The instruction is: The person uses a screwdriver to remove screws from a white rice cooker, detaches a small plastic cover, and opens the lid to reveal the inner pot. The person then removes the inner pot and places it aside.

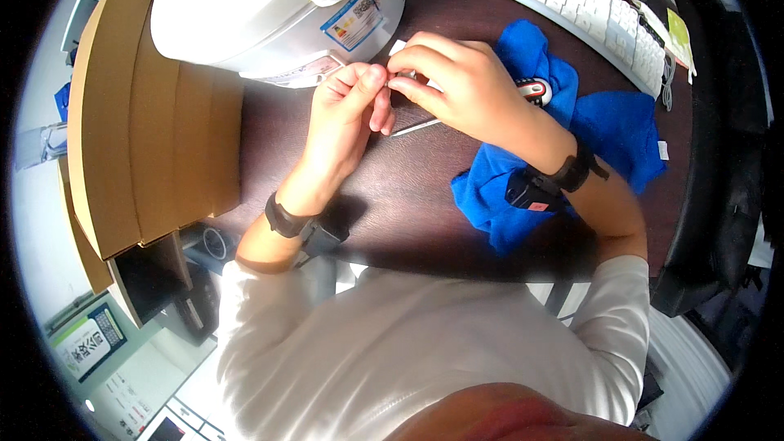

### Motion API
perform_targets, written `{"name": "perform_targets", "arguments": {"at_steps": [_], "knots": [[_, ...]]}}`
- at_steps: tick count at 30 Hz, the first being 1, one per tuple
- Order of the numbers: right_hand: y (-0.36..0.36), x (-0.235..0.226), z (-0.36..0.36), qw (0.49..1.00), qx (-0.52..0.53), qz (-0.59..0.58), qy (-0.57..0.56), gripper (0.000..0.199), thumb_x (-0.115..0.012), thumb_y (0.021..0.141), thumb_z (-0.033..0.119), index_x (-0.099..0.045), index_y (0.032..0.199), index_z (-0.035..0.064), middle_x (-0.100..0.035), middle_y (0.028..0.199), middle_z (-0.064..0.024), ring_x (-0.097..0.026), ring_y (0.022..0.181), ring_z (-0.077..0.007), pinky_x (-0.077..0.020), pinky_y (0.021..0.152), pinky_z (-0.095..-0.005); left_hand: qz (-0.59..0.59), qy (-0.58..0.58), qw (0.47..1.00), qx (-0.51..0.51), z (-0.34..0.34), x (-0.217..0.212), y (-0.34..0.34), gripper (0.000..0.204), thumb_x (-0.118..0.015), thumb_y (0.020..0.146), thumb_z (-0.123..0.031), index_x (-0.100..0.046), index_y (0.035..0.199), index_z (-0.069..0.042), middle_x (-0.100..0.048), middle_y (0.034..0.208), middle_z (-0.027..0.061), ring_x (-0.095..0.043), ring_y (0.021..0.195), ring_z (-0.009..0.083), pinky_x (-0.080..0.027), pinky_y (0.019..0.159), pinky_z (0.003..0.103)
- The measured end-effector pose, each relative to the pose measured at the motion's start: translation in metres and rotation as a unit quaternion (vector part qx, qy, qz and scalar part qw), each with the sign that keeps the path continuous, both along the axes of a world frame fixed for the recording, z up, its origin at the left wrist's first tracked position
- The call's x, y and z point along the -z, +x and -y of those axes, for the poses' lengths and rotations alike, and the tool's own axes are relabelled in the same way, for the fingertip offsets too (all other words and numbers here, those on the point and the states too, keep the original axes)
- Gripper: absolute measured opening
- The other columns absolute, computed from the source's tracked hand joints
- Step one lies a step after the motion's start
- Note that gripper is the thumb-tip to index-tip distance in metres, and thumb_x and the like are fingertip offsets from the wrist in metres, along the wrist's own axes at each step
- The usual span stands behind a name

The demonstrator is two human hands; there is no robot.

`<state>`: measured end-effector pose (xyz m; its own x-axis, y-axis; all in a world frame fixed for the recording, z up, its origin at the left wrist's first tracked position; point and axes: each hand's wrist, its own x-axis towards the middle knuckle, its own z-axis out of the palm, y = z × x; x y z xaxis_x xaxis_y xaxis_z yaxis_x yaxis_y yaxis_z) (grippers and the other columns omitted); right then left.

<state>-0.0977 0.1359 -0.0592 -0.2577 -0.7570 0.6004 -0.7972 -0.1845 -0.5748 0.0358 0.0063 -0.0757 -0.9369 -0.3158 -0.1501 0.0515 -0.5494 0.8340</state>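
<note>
"Head view: what is between the hands?"

"A small white piece (398,47), raised over the middle of the dark table (392,224), mostly hidden by fingers. The right hand (457,77) appears to pinch it, thumb and forefinger drawn in to a narrow gap. The left hand (347,102) meets it, thumb and forefinger nearly together; whether they grip anything, I cannot tell."

"Why fingertips, and why so close?"

"Probably because the piece is so small; two sets of fingertips would steady it."

"And around them?"

"A slender metal shaft (415,127) lies just nearer, pointing left. A blue cloth (482,184) spreads to the right, perhaps as padding, with a red-and-white handle (536,91) on it."

"Anything in the way?"

"A white rounded appliance (245,28) limits room on the far side, a cardboard box (180,143) the left. The right forearm crosses the cloth; a white keyboard (563,4) sits far right."
</note>
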Motion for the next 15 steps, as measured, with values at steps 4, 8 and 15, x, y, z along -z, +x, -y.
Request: {"name": "perform_targets", "arguments": {"at_steps": [4, 8, 15], "knots": [[0.0006, 0.0008, 0.0004, 0.996, 0.018, -0.077, -0.033, 0.013, -0.067, 0.08, 0.018, -0.06, 0.084, 0.0071, -0.057, 0.076, -0.0067, -0.061, 0.062, -0.0256, -0.0498, 0.055, -0.0363, 0.012, 0.002, 1.0, 0.0, -0.0018, -0.0023, 0.0003, 0.024, -0.059, 0.095, -0.026, -0.059, 0.083, -0.005, -0.054, 0.061, 0.0021, -0.047, 0.049, 0.0098, -0.044, 0.05, 0.025], [0.0002, 0.0023, -0.001, 0.991, 0.028, -0.126, -0.045, 0.013, -0.067, 0.079, 0.016, -0.058, 0.08, 0.007, -0.055, 0.074, -0.006, -0.061, 0.06, -0.0232, -0.0493, 0.052, -0.0349, 0.011, 0.014, 1.0, 0.007, -0.001, 0.002, 0.0005, 0.023, -0.058, 0.095, -0.025, -0.059, 0.084, -0.005, -0.054, 0.063, 0.0018, -0.047, 0.05, 0.0096, -0.044, 0.05, 0.025], [0.0021, 0.0048, 0.0011, 0.991, 0.019, -0.111, -0.076, 0.013, -0.067, 0.079, 0.015, -0.058, 0.079, 0.0066, -0.056, 0.072, -0.0049, -0.061, 0.057, -0.022, -0.0495, 0.05, -0.0331, -0.021, 0.047, 0.998, 0.033, -0.0013, 0.0054, 0.0001, 0.023, -0.058, 0.095, -0.028, -0.056, 0.086, -0.006, -0.054, 0.064, 0.0019, -0.048, 0.052, 0.0096, -0.045, 0.051, 0.025]]}}
